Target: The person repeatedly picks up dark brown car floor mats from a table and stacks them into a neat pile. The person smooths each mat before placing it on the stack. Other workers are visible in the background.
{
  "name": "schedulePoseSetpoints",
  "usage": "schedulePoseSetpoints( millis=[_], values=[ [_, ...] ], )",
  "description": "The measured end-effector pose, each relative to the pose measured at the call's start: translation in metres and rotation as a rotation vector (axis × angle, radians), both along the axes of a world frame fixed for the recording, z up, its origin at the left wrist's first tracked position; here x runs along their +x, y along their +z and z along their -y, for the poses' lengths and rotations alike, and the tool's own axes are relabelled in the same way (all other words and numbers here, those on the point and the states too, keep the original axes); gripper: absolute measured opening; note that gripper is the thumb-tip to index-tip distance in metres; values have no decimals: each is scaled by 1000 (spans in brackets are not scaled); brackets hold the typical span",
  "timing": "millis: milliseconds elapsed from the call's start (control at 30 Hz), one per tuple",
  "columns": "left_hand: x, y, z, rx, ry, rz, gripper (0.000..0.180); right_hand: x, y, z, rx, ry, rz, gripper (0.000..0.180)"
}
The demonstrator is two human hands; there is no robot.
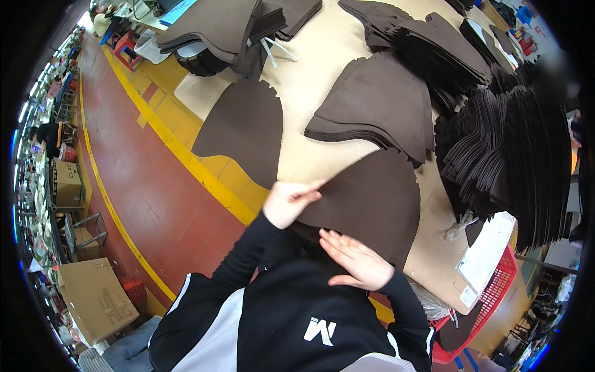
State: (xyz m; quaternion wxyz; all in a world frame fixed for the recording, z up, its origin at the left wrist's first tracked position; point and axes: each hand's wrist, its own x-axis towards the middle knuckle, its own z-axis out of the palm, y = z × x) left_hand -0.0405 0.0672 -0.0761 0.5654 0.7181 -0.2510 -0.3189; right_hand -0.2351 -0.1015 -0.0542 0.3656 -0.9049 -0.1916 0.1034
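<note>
A dark brown, flat cut sheet piece [378,201] with a curved outline and notched edge lies at the table's near side, in front of me. At its left corner my left hand [290,203] is closed, with the edge pinched between thumb and fingers. My right hand [359,261] is held flat at the near edge of the same piece, fingers stretched out and thumb apart. Another dark brown piece [245,124] lies to the left and overhangs the table edge. Beyond my hands sits a low stack of similar pieces [378,93].
Thick stacks of dark pieces [514,161] stand at the right, with more stacks [214,28] at the far left of the beige table [304,68]. A red plastic basket [499,288] is beside the table's near right. Cardboard boxes [96,301] stand across the red floor aisle [155,186].
</note>
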Motion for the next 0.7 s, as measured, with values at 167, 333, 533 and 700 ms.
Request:
schedulePoseSetpoints(
  millis=[167, 333, 533, 700],
  values=[
    [83, 35, -67, 5, 343, 342, 31, -6, 38, 37, 50, -246, 165, 82],
    [170, 21, -149, -86, 438, 323, 36, -11, 44, 51, 46, -534, 203, 75],
    [232, -54, -167, 260, 424, 404, 38, -5, 36, 44, -81, -514, 161, 71],
    [243, -73, -158, 214, 493, 531, 39, 11, 23, 73, -237, -555, 162, 71]
  ],
)
